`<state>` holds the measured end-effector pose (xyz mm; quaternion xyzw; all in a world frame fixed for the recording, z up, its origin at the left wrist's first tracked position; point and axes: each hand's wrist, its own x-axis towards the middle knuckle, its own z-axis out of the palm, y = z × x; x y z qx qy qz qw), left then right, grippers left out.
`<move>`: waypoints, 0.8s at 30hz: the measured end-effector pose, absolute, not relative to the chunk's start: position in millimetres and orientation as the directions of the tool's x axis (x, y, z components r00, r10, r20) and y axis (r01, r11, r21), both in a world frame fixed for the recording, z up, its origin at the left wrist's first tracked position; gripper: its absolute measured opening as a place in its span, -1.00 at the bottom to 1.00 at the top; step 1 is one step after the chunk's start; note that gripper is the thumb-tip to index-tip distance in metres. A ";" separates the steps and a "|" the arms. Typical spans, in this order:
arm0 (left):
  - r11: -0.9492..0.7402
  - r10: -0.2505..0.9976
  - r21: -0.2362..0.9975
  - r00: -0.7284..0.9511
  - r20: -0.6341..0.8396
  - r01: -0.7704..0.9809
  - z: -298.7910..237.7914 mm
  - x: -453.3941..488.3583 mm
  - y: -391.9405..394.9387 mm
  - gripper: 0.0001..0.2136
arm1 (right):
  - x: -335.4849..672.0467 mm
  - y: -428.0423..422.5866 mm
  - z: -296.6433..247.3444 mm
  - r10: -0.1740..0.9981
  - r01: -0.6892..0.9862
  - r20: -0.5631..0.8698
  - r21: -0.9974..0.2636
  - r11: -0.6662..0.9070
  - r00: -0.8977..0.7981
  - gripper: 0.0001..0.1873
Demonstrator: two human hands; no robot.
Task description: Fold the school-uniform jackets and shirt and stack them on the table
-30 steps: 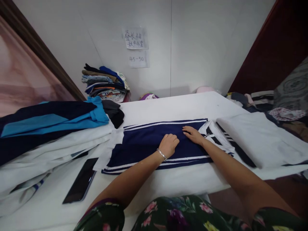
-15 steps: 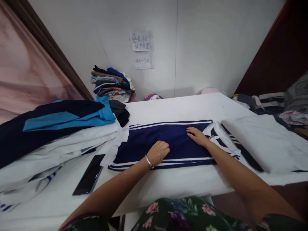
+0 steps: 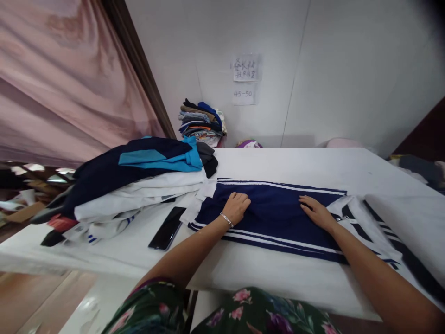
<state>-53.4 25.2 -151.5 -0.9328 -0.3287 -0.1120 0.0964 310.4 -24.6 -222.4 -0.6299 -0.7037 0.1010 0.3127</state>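
Observation:
A navy garment [image 3: 274, 208] with white stripes along both long edges lies spread on the white table. At its right end is a white and black part with a zip [image 3: 347, 220], and white cloth shows at its left end. My left hand [image 3: 236, 208], a bracelet on its wrist, rests on the left half, fingers slightly bent and no cloth visibly gripped. Towards the right end, my right hand [image 3: 317, 212] lies flat on the navy cloth, fingers extended. The palms' undersides are hidden.
Left of the garment lies a black phone [image 3: 167, 228]. Beyond it is a heap of navy, blue and white clothes [image 3: 139, 164]. A folded stack of clothes [image 3: 201, 123] stands by the wall. White and black clothing [image 3: 406, 232] lies at the right. The table's front edge [image 3: 222, 285] is close to me.
The view has turned left, so everything appears further right. My left hand has slid a little left along the navy garment. My right hand stays near the same spot on the cloth.

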 end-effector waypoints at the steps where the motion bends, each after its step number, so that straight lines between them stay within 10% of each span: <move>1: -0.771 0.594 -0.105 0.768 0.240 0.629 -152.7 -58.3 24.6 -0.77 | 310.8 -24.8 -223.2 0.947 0.825 0.320 -0.533 0.191 -0.013 -0.62; 10: -0.571 0.789 -0.061 0.568 0.233 0.819 -155.9 -120.3 48.7 -0.56 | 291.9 -29.0 -207.6 0.938 0.864 0.345 -0.470 0.181 -0.009 -0.59; 17: -0.533 0.837 0.008 0.525 0.155 0.846 -161.5 -133.0 48.1 -0.53 | 204.0 -68.7 -176.4 0.876 0.788 0.186 -0.382 0.482 -0.446 -0.45; 24: -0.382 0.924 0.202 0.370 0.098 0.902 -133.5 -142.3 62.3 -0.53 | 192.9 -81.0 -184.8 0.884 0.812 0.156 -0.351 0.466 -0.440 -0.45</move>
